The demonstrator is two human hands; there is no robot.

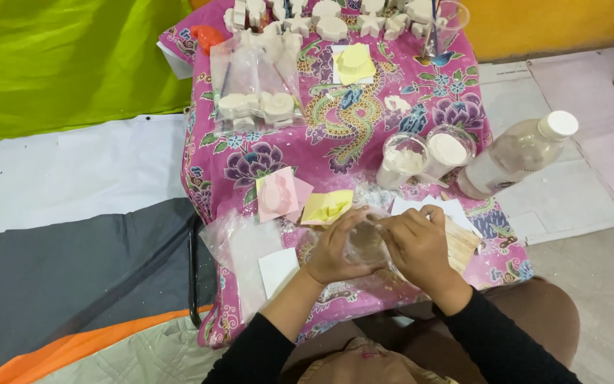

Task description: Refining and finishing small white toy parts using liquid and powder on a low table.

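Seen from above: left hand (335, 250) and right hand (421, 247) cupped together around a clear plastic cup (367, 243) of brownish-white paste, both clenched on its sides, thumbs near the rim. Cup held just above the near edge of the counter (300, 142), draped in a pink cloth printed with a dragon and flowers.

All places given from that cup:
- Just behind it, touching the left-hand fingertips: a yellow mold (327, 207).
- Behind and to the left: a pink mold (279, 195), partly overlapping the yellow one's corner.
- Left, near the counter's front corner: a crumpled clear plastic bag (239, 245) with a white card (278, 270) lying on it.
- Right, under the right hand: wooden sticks (463, 243) on white paper.
- Behind and to the right: two clear cups of white powder (424, 156) side by side; beyond them, off the counter's edge, a capped plastic bottle (516, 155) lying tilted.
- Far behind, left of centre: a clear bag of white plaster figures (257, 89).
- Far behind, centre: another yellow mold on white paper (353, 64).
- At the far edge: a row of white plaster casts (332, 18).
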